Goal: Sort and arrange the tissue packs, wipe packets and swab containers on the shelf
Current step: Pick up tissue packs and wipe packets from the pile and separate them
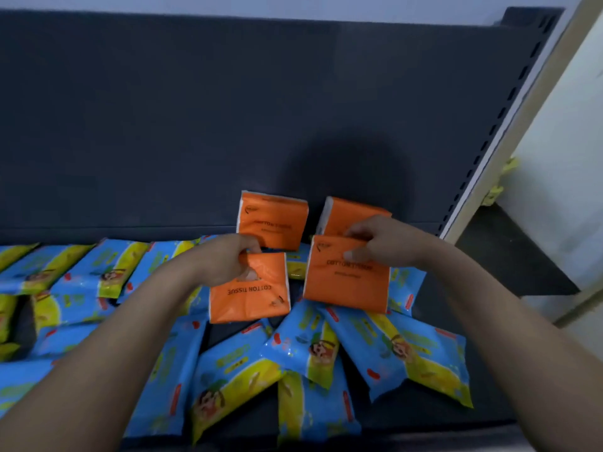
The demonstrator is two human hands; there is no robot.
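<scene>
off to the right there's a cream painted door frame strip (530, 109) running on a slant from the top corner down toward the middle. just right of it sits a plain white flat panel (561, 190), door or wall, can't tell which. two small yellow-green scraps (509, 166) cling to the frame's right edge, one above the other, too blurry to make out. below the panel is a patch of dark floor (509, 256), with a pale ledge (574, 305) cutting across its lower right. along the very top runs a thin band of pale bluish-white wall (293, 3).
</scene>
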